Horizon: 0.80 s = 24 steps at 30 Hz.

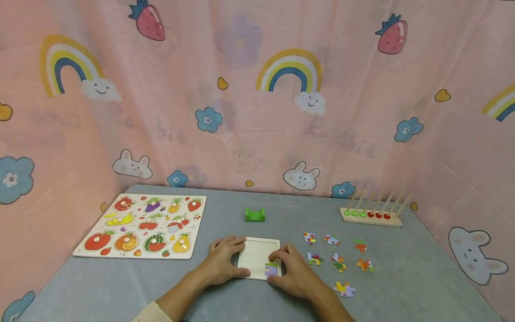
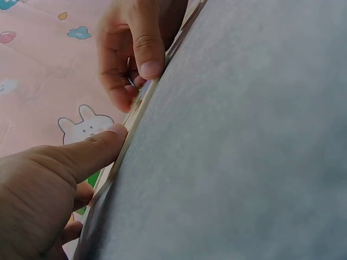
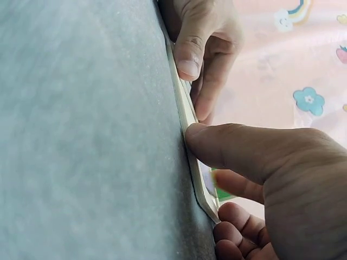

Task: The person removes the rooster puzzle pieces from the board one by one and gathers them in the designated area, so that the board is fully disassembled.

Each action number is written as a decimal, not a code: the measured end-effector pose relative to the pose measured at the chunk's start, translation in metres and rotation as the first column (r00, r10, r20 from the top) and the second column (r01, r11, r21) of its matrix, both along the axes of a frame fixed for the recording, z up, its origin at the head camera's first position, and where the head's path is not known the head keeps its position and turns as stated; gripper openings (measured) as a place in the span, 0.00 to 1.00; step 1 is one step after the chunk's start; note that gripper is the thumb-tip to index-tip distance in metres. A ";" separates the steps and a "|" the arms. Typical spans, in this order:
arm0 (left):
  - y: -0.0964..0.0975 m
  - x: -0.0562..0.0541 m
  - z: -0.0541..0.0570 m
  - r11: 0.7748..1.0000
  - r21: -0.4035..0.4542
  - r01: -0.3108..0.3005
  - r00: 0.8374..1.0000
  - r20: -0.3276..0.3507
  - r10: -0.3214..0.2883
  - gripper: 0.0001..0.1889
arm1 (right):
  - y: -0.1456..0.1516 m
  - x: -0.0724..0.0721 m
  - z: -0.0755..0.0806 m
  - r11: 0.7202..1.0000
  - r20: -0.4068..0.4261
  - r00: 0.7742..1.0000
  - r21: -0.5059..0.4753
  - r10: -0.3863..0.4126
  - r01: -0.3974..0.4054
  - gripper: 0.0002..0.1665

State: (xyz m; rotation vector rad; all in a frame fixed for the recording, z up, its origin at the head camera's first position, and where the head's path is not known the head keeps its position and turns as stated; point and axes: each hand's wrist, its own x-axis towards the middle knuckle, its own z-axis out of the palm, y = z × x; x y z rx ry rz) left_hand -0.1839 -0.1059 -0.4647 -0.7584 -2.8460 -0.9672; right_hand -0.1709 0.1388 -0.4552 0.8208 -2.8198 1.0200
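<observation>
A shallow wooden puzzle tray lies on the table in front of me. My left hand grips its left side, the thumb on the front rim and the other fingers around the edge. One green and purple puzzle piece lies in the tray's front right corner. Around that piece curl the thumb and index finger of my right hand. In the right wrist view the right thumb touches the rim, and the index finger bends over the purple part. The hand hides the tray's right edge.
Several loose puzzle pieces lie to the tray's right. Behind it stands a green curved block. A fruit peg board lies at left; a bead rack with upright sticks stands at back right. A patterned curtain backs the table.
</observation>
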 end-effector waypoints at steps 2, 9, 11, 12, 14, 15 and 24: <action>0.000 0.000 0.000 1.000 0.001 -0.002 1.000 0.002 0.002 0.40 | 0.000 0.000 -0.001 1.000 -0.021 1.000 -0.025 0.008 -0.008 0.22; 0.000 0.001 0.001 1.000 0.009 0.000 1.000 0.011 -0.001 0.40 | 0.004 0.000 -0.008 0.984 -0.141 0.986 -0.144 0.083 -0.104 0.24; 0.000 0.001 0.001 1.000 0.010 0.003 1.000 0.010 -0.003 0.40 | 0.005 0.000 -0.008 0.983 -0.120 0.989 -0.145 0.092 -0.109 0.24; 0.000 0.001 0.000 1.000 0.010 0.003 1.000 0.008 -0.003 0.40 | 0.005 0.000 -0.007 0.984 -0.101 0.991 -0.139 0.093 -0.106 0.23; 0.000 0.001 0.000 1.000 0.009 0.004 1.000 0.007 -0.004 0.40 | 0.006 -0.001 -0.006 0.988 -0.072 0.993 -0.118 0.093 -0.101 0.23; 0.000 0.001 0.000 1.000 0.008 0.004 1.000 0.007 -0.004 0.40 | 0.006 -0.001 -0.006 0.989 -0.059 0.994 -0.109 0.092 -0.098 0.23; 0.000 0.001 0.000 1.000 0.003 0.001 1.000 0.001 -0.001 0.40 | 0.006 -0.001 -0.004 0.990 -0.062 0.993 -0.087 0.103 -0.108 0.22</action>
